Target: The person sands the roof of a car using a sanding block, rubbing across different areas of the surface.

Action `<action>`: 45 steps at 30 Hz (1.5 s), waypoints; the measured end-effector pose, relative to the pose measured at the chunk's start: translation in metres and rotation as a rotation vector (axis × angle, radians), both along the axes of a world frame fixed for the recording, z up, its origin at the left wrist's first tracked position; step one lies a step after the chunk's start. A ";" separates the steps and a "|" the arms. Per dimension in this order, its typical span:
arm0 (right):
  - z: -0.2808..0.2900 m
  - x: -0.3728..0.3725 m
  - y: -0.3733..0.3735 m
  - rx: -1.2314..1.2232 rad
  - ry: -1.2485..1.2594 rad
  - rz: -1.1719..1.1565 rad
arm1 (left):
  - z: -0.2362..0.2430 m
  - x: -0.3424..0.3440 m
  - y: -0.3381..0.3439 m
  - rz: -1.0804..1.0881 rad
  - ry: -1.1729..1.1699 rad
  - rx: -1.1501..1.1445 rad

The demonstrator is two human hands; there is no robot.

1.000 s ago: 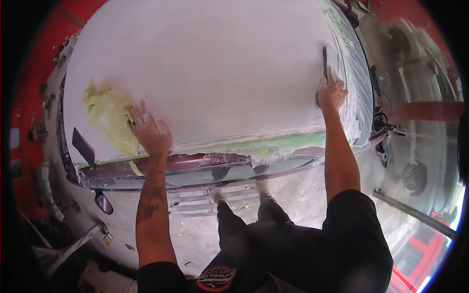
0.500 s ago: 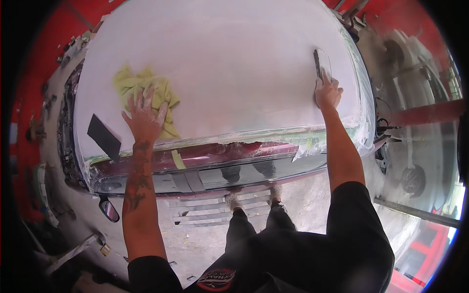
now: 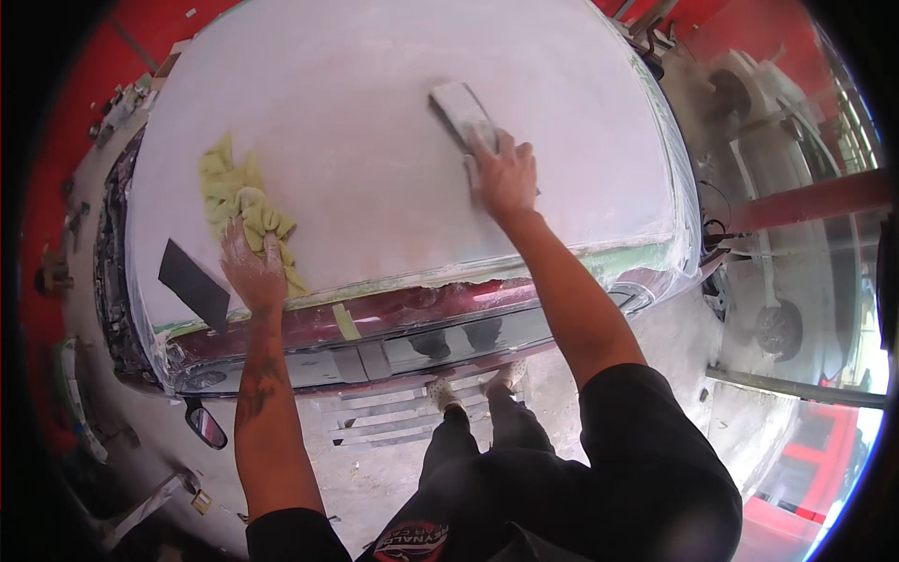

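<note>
A long sanding block [image 3: 461, 110] with a pale, dusty top lies tilted on the car roof [image 3: 365, 122], right of its middle. My right hand [image 3: 507, 178] is closed around its near end. The roof is coated in pale grey-pink and looks dusty. Toward the left lies a crumpled yellow-green cloth [image 3: 245, 199]. My left hand [image 3: 253, 272], dusted white, rests flat at the cloth's near end with its fingers stretched out, touching it. Just left of that hand is a dark rectangular sheet [image 3: 194, 284], perhaps sandpaper.
Masking film [image 3: 686, 220] and green tape border the roof. Below its near edge run the dark red door frame [image 3: 403, 311] and side windows. A wing mirror [image 3: 206, 423] sticks out at the lower left. Another vehicle [image 3: 787, 281] stands to the right behind a hazy sheet.
My right hand has moved left across the roof with the sanding block. My left hand has slid down and left off the cloth's middle, and the cloth is now more bunched.
</note>
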State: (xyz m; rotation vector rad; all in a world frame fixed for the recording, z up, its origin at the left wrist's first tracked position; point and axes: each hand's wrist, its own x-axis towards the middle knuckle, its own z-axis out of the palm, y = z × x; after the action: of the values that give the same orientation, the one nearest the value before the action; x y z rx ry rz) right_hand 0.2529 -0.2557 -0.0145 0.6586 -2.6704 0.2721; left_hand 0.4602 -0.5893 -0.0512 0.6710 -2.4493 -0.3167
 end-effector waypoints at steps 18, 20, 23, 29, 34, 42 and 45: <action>0.006 0.027 0.027 -0.049 -0.048 -0.045 | 0.005 0.000 0.001 -0.035 0.031 -0.035; 0.000 -0.022 0.107 -0.060 -0.044 -0.331 | 0.007 -0.013 0.016 -0.050 0.020 -0.053; 0.001 -0.012 0.076 -0.084 -0.057 -0.330 | 0.007 -0.009 0.013 -0.050 0.023 -0.102; 0.010 0.060 -0.081 -0.051 -0.114 0.399 | -0.005 -0.015 0.009 -0.082 0.122 0.018; 0.025 0.021 0.047 0.271 -0.019 0.728 | -0.002 0.002 0.003 -0.011 0.095 -0.018; 0.032 0.031 0.009 0.285 -0.109 1.047 | -0.007 -0.007 0.008 0.043 0.075 -0.090; 0.030 0.054 -0.053 0.220 -0.097 1.044 | -0.011 -0.007 0.005 0.036 0.095 -0.044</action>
State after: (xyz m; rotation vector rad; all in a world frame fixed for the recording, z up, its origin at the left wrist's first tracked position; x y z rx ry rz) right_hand 0.3065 -0.3085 0.0153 2.1030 -2.1945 0.2681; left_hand 0.4530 -0.5841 -0.0619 0.6658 -2.3449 -0.2733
